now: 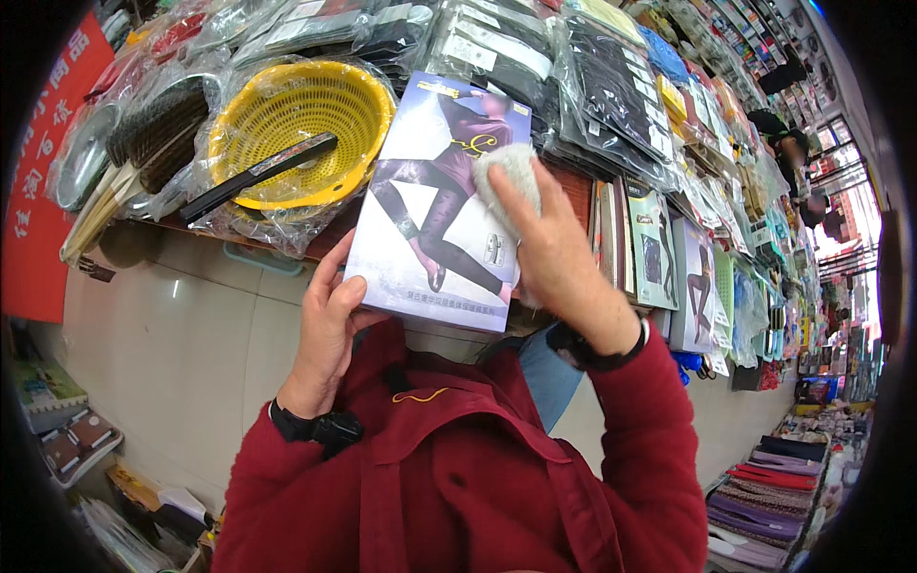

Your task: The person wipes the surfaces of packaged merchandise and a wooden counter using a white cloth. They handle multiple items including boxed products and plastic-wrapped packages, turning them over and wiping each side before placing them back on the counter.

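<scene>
A flat box of tights [430, 208] with a picture of legs on its front is tilted up before me. My left hand [329, 315] grips its lower left corner, thumb on the front. In my right hand [559, 243] is a light grey cloth [510, 183], pressed on the right part of the box's front. Left of the box stands a yellow plastic colander [301, 129] in clear wrap, with a black stick-like item [258, 175] lying across it.
Brushes [154, 147] with pale handles lie at the table's left end. Bagged dark garments [609, 93] are stacked behind the box. More upright tights boxes [652, 243] stand at the right. Folded garments [770, 494] lie low right. People are far off at the upper right.
</scene>
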Tool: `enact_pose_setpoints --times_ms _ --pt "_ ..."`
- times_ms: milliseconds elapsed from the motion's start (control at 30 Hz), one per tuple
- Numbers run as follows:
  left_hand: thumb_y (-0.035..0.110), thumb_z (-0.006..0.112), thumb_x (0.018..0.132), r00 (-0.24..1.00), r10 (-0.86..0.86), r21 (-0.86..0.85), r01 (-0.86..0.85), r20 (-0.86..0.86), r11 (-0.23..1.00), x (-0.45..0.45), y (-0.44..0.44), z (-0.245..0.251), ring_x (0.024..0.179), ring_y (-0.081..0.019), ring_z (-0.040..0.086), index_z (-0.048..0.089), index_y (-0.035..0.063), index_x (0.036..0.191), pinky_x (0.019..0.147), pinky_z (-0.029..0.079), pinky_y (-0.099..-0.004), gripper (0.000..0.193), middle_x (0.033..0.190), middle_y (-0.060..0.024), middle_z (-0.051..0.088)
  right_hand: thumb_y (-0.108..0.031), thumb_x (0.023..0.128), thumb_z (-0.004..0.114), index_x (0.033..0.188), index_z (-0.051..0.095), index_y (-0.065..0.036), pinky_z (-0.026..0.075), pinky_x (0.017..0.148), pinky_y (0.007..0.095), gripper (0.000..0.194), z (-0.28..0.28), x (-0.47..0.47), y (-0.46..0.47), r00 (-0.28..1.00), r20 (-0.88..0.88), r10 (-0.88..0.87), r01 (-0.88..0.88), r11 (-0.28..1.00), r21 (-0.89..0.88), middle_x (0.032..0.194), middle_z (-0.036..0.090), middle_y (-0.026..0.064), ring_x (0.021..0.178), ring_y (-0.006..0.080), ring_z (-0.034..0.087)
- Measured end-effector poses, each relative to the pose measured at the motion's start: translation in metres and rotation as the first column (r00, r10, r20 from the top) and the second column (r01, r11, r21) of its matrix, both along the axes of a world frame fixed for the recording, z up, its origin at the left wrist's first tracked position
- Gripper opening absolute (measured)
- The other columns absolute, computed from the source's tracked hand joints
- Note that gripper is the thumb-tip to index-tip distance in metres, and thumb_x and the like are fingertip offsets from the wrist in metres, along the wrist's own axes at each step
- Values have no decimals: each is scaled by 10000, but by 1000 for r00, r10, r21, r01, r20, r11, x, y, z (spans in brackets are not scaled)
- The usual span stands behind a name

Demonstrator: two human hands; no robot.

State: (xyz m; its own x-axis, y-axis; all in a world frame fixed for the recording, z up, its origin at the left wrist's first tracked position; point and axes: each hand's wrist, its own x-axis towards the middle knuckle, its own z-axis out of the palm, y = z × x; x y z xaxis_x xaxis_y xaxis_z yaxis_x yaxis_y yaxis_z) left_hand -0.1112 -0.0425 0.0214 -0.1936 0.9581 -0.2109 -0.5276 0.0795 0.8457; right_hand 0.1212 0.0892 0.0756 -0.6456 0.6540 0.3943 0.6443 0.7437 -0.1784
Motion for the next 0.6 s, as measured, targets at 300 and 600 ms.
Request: enact_pose_setpoints --times_ms 300,600 --pt "342 626 894 994 -96 -73 91 -61 993 -7 -3 10 1142 -237 612 343 82 1503 834 577 -405 720 1315 -131 567 92 718 539 1404 505 -107 381 1082 444 715 -14 29 -71 923 -383 46 -137 967 -214 1425 409 285 1258 432 480" --pt "314 594 984 619 -114 -2 179 -777 984 -24 13 31 1011 -171 586 586 -11 1290 891 467 -300 447 1181 -102 625 17 826 494 1504 326 -6 282 1145 362 699 -57 18 -57 583 -765 -275 -316 790 -525 1479 419 197 1376 286 399"
